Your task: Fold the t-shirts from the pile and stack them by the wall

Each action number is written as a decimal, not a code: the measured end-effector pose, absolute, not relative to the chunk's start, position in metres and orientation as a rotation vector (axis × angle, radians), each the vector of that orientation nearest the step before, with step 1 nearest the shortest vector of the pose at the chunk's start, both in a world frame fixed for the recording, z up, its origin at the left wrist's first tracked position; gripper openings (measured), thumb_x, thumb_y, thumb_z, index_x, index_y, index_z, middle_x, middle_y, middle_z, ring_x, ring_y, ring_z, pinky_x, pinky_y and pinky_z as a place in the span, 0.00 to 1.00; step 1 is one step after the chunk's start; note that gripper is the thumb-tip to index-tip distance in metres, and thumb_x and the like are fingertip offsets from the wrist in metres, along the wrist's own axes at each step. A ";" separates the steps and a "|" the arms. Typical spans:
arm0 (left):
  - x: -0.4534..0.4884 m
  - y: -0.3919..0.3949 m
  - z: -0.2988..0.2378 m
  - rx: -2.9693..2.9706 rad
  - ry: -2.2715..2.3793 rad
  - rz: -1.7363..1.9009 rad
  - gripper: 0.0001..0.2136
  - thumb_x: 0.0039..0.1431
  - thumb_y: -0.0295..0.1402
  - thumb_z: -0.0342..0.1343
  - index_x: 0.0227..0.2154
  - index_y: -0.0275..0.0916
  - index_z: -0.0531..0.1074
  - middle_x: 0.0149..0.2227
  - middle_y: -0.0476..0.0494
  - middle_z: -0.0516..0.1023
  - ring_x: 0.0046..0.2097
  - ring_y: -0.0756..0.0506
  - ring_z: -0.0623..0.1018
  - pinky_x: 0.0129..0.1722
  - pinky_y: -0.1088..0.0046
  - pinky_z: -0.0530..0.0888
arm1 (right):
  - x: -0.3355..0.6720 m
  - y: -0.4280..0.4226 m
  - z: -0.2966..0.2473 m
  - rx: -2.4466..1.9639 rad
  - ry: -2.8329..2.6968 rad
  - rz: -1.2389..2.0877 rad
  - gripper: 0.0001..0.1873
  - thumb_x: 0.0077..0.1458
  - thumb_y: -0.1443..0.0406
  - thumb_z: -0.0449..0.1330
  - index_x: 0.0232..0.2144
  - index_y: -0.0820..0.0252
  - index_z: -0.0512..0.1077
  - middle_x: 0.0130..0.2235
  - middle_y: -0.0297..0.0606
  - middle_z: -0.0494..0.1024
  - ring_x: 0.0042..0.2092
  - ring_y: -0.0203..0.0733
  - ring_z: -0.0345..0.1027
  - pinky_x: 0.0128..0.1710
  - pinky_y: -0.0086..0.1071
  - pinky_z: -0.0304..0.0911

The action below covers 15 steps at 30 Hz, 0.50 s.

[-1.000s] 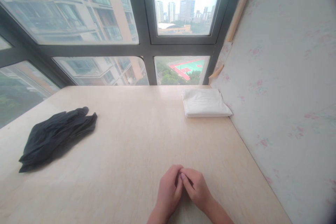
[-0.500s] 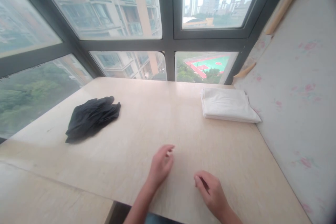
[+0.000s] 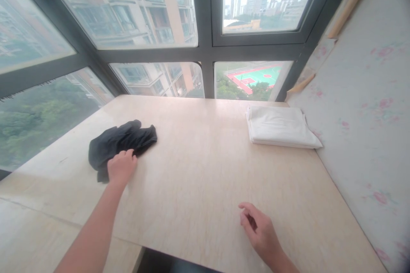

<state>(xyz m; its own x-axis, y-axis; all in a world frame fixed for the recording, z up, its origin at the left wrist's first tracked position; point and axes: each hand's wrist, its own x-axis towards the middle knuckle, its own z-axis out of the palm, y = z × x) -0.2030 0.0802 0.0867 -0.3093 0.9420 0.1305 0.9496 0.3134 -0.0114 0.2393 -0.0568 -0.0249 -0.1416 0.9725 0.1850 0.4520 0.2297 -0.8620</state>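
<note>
A crumpled black cloth (image 3: 120,138) lies on the left part of the pale countertop (image 3: 192,179). My left hand (image 3: 123,166) reaches over its near edge, fingers closed on the fabric; the fingertips are partly hidden in it. Off to the right, my right hand (image 3: 258,226) hovers over or rests on the countertop near its front edge. Its fingers are loosely curled with a small gap between thumb and forefinger, and nothing shows in them.
A folded white cloth (image 3: 280,126) lies at the back right, beside the flowered wall (image 3: 358,136). Dark window frames (image 3: 153,55) border the countertop at the back and left. A dark gap (image 3: 166,260) opens below the front edge.
My left hand has moved forward and left from mid-countertop onto the black cloth and taken hold of it. The cloth has shifted slightly right and bunched. My right hand has barely moved; its fingers have loosened.
</note>
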 end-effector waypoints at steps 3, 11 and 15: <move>-0.165 0.065 0.064 -1.893 -2.376 -0.139 0.19 0.64 0.39 0.43 0.49 0.33 0.70 0.45 0.33 0.75 0.48 0.36 0.74 0.49 0.60 0.69 | 0.240 -0.056 -0.023 -1.347 -1.697 0.916 0.11 0.64 0.61 0.51 0.35 0.59 0.70 0.24 0.33 0.71 0.23 0.33 0.62 0.23 0.26 0.57; -0.027 -0.015 0.032 -2.504 -2.078 -0.537 0.19 0.64 0.42 0.52 0.53 0.39 0.68 0.46 0.39 0.73 0.46 0.40 0.74 0.47 0.59 0.73 | 0.248 -0.034 0.000 -1.493 -1.578 0.917 0.10 0.62 0.59 0.54 0.39 0.59 0.69 0.35 0.40 0.76 0.30 0.38 0.70 0.29 0.30 0.68; 0.016 -0.042 0.037 -2.737 -2.048 -0.623 0.17 0.63 0.38 0.53 0.53 0.41 0.69 0.46 0.40 0.74 0.46 0.41 0.75 0.46 0.60 0.74 | 0.250 -0.025 -0.002 -1.482 -1.719 0.565 0.23 0.60 0.63 0.55 0.57 0.55 0.65 0.56 0.49 0.70 0.53 0.49 0.69 0.40 0.37 0.73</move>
<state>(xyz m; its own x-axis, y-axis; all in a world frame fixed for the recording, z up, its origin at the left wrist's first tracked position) 0.0165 -0.0423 0.0373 0.2617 0.9616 0.0824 0.8444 -0.2695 0.4630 0.2501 -0.0251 -0.0015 -0.0141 0.9629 0.2695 0.6152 0.2208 -0.7568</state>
